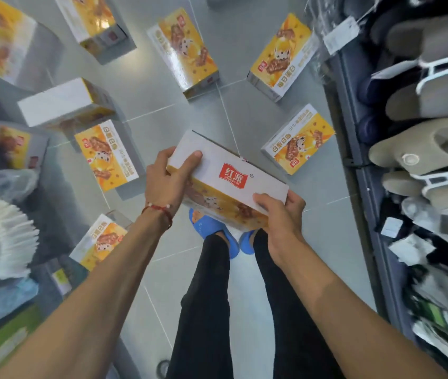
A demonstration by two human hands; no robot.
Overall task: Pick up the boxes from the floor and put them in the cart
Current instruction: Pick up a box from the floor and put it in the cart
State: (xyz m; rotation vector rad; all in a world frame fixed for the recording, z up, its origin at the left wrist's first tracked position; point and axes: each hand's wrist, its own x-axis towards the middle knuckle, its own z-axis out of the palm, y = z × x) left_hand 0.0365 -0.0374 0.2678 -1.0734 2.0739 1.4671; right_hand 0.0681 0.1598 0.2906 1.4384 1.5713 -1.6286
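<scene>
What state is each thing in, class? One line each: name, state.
White-and-yellow cardboard box with red logo: lifted off the grey tiled floor, held at both ends, logo side up.
Left hand: grips the box's left end.
Right hand: grips the box's right end.
Yellow cardboard box to its right: lying flat on the floor, picture side up.
White-topped cardboard box at left: on the floor, plain side up.
Blue slippers: worn on the feet.

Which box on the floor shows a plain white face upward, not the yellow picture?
The box left of centre, just beyond a yellow-faced box. Its top is blank white; the other floor boxes show yellow artwork.
</scene>
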